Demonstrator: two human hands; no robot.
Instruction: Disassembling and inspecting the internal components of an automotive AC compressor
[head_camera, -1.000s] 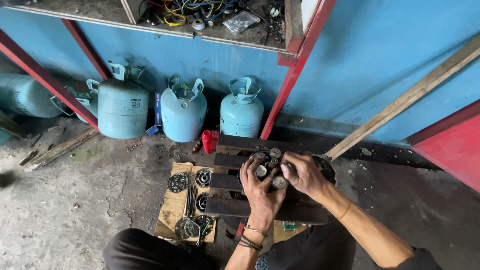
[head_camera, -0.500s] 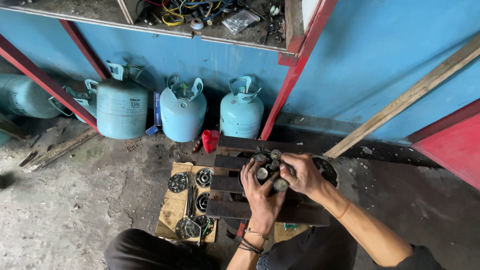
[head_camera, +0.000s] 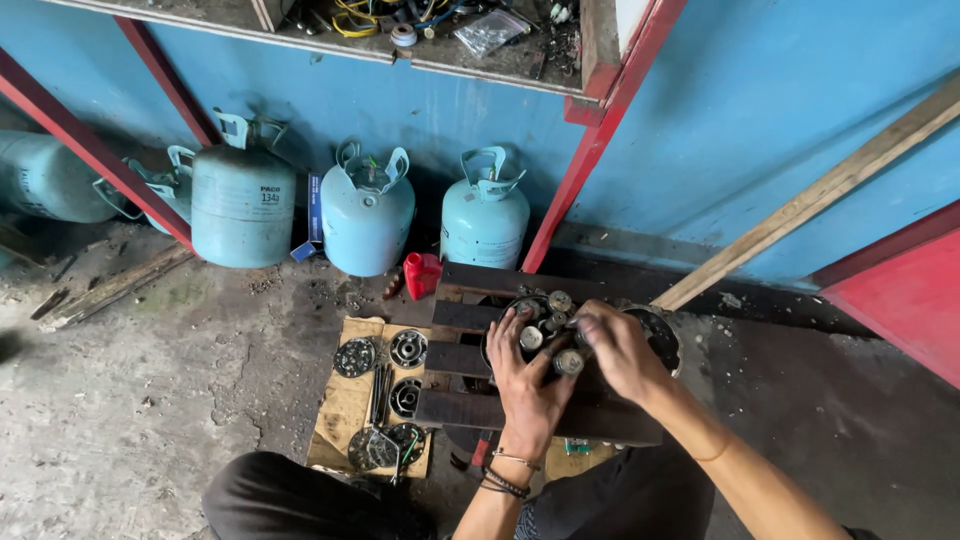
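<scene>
My left hand (head_camera: 528, 385) rests palm-down on a round dark metal assembly with several short silver cylinders (head_camera: 546, 322) sticking up from it. My right hand (head_camera: 618, 345) grips the same assembly from the right, fingers curled over its top. The assembly sits on dark wooden slats (head_camera: 462, 358) on the floor. Most of its body is hidden under my hands.
Round metal discs and parts (head_camera: 382, 385) lie on cardboard (head_camera: 345, 415) to the left. Three light-blue gas cylinders (head_camera: 367, 215) stand against the blue wall, a small red can (head_camera: 421, 274) beside them. Red steel posts (head_camera: 590, 150), a leaning wooden plank (head_camera: 820, 200) and a cluttered shelf (head_camera: 440, 35) surround the spot.
Both hands stay on the assembly; my right hand's fingers have shifted slightly over its top. Nothing else has moved.
</scene>
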